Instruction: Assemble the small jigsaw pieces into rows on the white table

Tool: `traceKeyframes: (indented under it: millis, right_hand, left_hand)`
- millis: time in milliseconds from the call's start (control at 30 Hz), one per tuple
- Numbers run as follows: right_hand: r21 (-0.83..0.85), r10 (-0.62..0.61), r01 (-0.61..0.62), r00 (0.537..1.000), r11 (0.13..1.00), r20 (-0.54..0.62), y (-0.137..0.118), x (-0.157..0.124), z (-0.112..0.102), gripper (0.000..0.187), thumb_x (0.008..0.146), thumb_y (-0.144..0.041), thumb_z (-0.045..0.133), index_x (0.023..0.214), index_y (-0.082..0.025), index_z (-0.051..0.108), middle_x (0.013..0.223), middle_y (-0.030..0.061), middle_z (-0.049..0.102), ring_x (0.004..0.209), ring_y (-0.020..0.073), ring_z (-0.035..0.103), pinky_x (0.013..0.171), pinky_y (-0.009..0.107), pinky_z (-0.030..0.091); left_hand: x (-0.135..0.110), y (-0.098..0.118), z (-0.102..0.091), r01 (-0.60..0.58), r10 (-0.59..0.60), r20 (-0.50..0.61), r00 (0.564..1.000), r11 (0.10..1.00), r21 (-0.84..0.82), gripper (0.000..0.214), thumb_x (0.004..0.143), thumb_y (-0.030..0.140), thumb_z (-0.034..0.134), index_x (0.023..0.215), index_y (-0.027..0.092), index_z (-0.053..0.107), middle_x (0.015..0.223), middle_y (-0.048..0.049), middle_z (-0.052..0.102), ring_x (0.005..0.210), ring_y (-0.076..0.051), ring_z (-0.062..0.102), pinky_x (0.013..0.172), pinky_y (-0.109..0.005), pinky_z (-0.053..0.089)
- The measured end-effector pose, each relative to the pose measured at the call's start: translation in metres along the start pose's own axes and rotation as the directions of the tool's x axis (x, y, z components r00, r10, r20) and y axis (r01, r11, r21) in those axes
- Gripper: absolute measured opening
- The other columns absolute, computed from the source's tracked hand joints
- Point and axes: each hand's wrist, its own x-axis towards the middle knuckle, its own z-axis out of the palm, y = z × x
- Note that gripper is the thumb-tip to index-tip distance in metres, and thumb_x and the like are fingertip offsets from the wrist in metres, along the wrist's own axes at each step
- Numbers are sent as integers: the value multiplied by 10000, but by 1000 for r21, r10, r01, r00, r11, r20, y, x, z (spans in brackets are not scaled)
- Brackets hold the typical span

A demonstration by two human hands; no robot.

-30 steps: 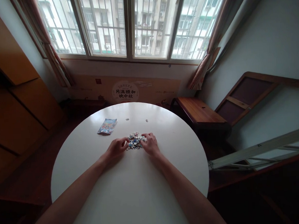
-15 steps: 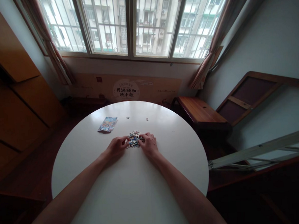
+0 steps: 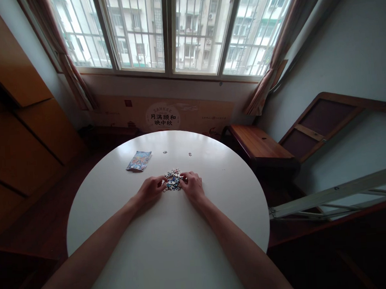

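Observation:
A small heap of jigsaw pieces [image 3: 173, 181], blue, white and multicoloured, lies on the round white table [image 3: 167, 250]. At the heap's left edge is my left hand [image 3: 153, 186], fingers curved and thumb apart from the index finger, touching the outer pieces. My right hand [image 3: 192, 184] curves round the right edge in the same way, with pieces showing in the gap between thumb and index finger. No piece is visibly gripped in either hand. The undersides of both hands, and any pieces beneath them, are hidden.
Beyond the heap lie two loose jigsaw pieces, one left [image 3: 165, 152] and one right [image 3: 190, 154]. A colourful printed packet [image 3: 139, 161] rests at the table's far left. A wooden bench [image 3: 261, 142] stands past the far right edge, under the window wall.
Both hands stay almost in place at the heap. The right thumb has shifted very slightly to the right, and a few pieces beside it look rearranged.

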Motion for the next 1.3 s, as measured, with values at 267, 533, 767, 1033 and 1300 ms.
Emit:
traceKeyframes:
  millis: [267, 533, 767, 1033, 1300]
  right_hand:
    - [101, -11, 18, 998, 995, -64, 4, 2, 1, 189, 799, -221, 591, 977, -217, 653, 890, 42, 650, 908, 203, 535, 813, 314, 375]
    - [373, -143, 183, 981, 910, -133, -10, -2, 4, 189, 811, -212, 584, 994, -187, 622, 940, 51, 637, 867, 168, 578, 801, 299, 445]
    - [429, -232, 241, 970, 871, -72, -18, -7, 8, 184, 799, -226, 613, 981, -207, 634, 932, 43, 653, 866, 175, 590, 799, 318, 462]
    - [444, -209, 216, 976, 869, -66, -17, -6, 6, 181, 797, -243, 621, 975, -211, 628, 921, 37, 665, 895, 182, 593, 791, 320, 463]
    - [497, -192, 206, 978, 843, -80, -17, -5, 6, 171, 799, -260, 611, 961, -210, 629, 910, 35, 667, 857, 168, 599, 746, 292, 474]
  left_hand:
    - [0, 0, 0, -1, 0, -13, 1000, 999, -54, 209, 801, 267, 499, 835, 164, 678, 527, 39, 507, 490, -84, 433, 533, -193, 303]
    - [3, 10, 11, 56, -84, -37, 996, 875, -482, 304, 802, 338, 541, 963, 103, 649, 514, 57, 433, 471, -64, 369, 463, -177, 293]
    - [3, 12, 6, 99, -102, 33, 994, 763, -638, 349, 783, 293, 563, 1053, 87, 638, 653, -15, 590, 522, -76, 468, 488, -185, 389]
    - [2, 11, 4, 96, -77, 57, 995, 763, -640, 373, 795, 342, 578, 1064, 92, 644, 678, -29, 611, 538, -83, 484, 499, -192, 399]
    - [2, 13, 3, 134, -101, 89, 991, 733, -666, 415, 818, 373, 559, 1110, 84, 614, 607, -6, 559, 512, -82, 481, 464, -179, 392]
